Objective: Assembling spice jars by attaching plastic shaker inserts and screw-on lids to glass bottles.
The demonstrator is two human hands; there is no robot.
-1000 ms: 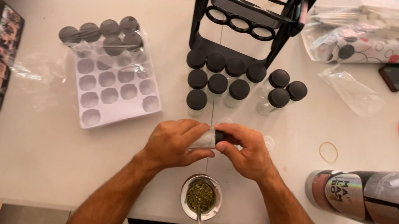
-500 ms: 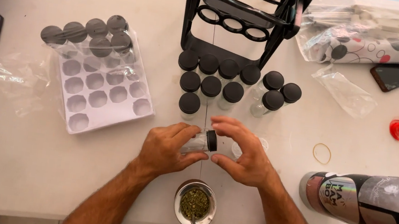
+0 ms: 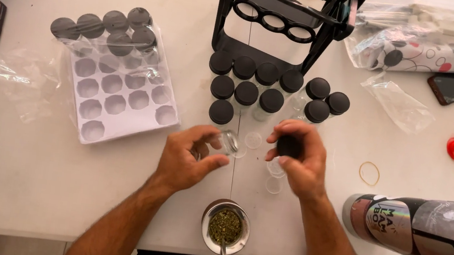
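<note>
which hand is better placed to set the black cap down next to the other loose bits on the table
Right. The right hand already grips the black cap just above the small clear discs on the table. The left hand is occupied holding the open glass jar.

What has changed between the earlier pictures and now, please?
The hands have parted: the left hand now holds the open glass jar alone, while the right hand has taken the black lid off to the right. The capped jars, white tray, black rack and cup of herbs stayed put.
</note>
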